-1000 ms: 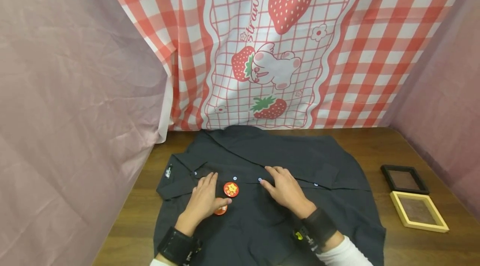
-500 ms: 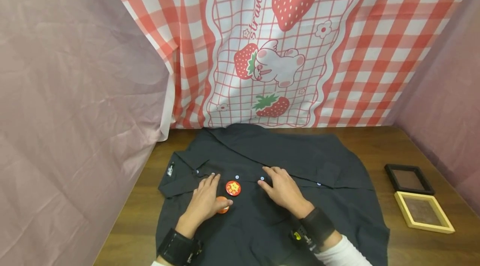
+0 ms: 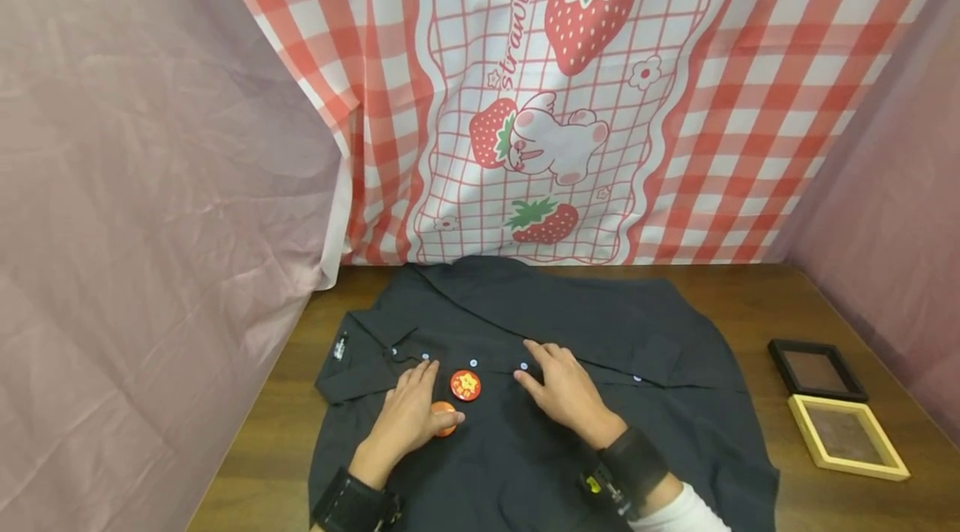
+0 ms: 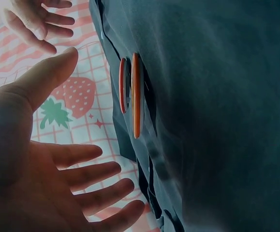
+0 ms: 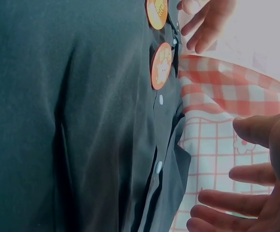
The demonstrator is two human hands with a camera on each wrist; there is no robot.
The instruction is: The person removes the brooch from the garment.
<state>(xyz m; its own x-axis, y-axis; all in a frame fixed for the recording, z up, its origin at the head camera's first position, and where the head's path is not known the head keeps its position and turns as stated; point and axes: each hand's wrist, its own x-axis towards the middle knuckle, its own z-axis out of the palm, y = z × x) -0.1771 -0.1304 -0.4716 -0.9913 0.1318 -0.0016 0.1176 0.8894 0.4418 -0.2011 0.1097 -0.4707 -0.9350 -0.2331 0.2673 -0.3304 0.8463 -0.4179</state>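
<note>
A dark button-up shirt (image 3: 510,457) lies spread on the wooden table, its collar toward the left. Two round pin badges are on its front: a red one (image 3: 465,386) with a yellow star, and an orange one (image 3: 442,408) nearer the person. My left hand (image 3: 401,419) has its fingers extended, and its thumb overlaps the orange badge in the head view. The left wrist view shows that hand apart from both badges (image 4: 136,96). My right hand (image 3: 572,390) is over the shirt's button placket, fingers spread beside a small white button (image 3: 523,366), holding nothing.
At the table's right side lie a black frame (image 3: 780,369) and a light yellow frame (image 3: 858,469), one in front of the other. A red-and-white checked strawberry cloth (image 3: 780,98) hangs behind the table. Pinkish curtains (image 3: 165,223) close off both sides.
The left hand has drawn back slightly toward the person, uncovering a shirt button above its fingertips. The right hand stays nearly in place. The head view has shifted a little.
</note>
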